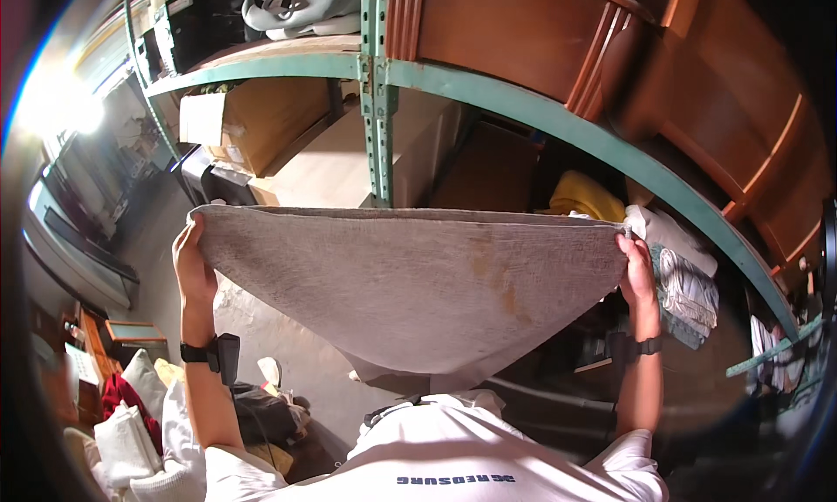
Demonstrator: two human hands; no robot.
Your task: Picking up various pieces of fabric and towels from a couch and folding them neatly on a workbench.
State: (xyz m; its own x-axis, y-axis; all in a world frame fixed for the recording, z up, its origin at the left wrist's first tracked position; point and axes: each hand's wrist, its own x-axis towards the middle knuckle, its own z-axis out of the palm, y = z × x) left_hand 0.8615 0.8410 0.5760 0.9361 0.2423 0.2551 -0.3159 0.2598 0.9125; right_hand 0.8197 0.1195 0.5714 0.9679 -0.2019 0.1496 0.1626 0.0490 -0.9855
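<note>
A grey-beige cloth (379, 280) with brownish stains is stretched between my hands, its top edge nearly straight and its lower part hanging in front of my body. My left hand (195, 260) grips the cloth's upper left corner. At the upper right corner my right hand (637, 270) pinches the fabric between thumb and fingers. Along the top edge the cloth looks doubled, with a narrow gap between two layers. Both arms are raised and spread wide, and each wrist wears a black strap.
Ahead stands a green metal shelf (375, 110) with a cardboard box (274, 119) and brown wooden furniture (503, 31). Folded textiles (686, 286) and a yellow cloth (585, 198) lie at right. Cushions and fabrics (131, 443) are piled at lower left. A bright light glares at upper left.
</note>
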